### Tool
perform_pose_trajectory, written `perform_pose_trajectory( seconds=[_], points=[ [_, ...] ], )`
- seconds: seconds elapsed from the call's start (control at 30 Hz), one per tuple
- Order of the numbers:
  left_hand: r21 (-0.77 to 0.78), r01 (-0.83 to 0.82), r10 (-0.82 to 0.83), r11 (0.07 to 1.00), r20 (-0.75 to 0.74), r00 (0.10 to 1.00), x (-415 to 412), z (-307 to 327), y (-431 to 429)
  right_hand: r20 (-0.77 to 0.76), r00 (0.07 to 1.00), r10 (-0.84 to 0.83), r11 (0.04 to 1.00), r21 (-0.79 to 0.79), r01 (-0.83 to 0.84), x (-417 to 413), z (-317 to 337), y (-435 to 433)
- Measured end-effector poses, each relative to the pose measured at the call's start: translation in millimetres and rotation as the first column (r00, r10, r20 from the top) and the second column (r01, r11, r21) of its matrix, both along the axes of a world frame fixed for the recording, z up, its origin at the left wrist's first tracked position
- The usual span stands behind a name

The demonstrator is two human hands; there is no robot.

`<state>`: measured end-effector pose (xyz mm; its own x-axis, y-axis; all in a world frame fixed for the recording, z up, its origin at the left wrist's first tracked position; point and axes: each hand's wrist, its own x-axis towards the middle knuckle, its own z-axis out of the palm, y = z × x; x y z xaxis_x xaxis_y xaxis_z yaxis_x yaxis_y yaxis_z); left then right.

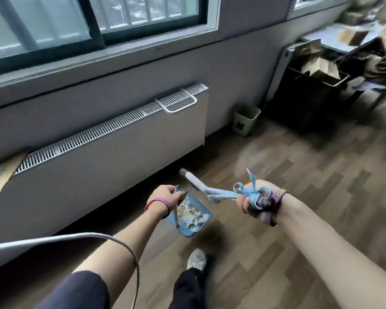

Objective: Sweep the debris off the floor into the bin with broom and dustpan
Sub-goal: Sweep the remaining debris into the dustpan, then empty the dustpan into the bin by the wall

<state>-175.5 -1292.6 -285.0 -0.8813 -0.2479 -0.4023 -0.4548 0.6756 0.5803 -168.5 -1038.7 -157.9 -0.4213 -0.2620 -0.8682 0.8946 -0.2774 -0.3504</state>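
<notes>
— What is standing around?
— A long white grilled radiator [112, 139] is running along the wall. A dark crate of cardboard [305, 97] is sitting beside the small pale plastic bin [246, 120] on the brown wood-plank floor [299, 197].
— And the tools?
— Fingers of the left hand [165, 196] are gripping the blue plastic dustpan [204, 211], which is carrying pale scraps [193, 211] well apart from the bin. The right hand [254, 204] is clenching the white ribbon-tied broom [197, 182].

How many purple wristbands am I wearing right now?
2. One purple silicone wristband is on the left wrist, beside a thin red band; the other purple wristband, yellow-lettered, is on the right wrist. None appears hidden.
</notes>
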Motion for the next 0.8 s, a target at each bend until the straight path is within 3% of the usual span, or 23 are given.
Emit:
perform_pose_trajectory(
  seconds=[0.33, 0.8],
  points=[
    [0.017, 0.213, -0.211, 0.977, -0.062, 0.975, -283.3, 17.6, 74.6, -0.075, 0.979, -0.187, 0.981, -0.074, 0.182, -226.5, 27.9, 69.0],
    [-0.028, 0.179, -0.181, 0.983, -0.163, 0.970, -592.5, 59.5, 197.9, -0.053, 0.968, -0.247, 0.956, -0.177, 0.234, -523.0, 53.7, 230.9]
  ],
)
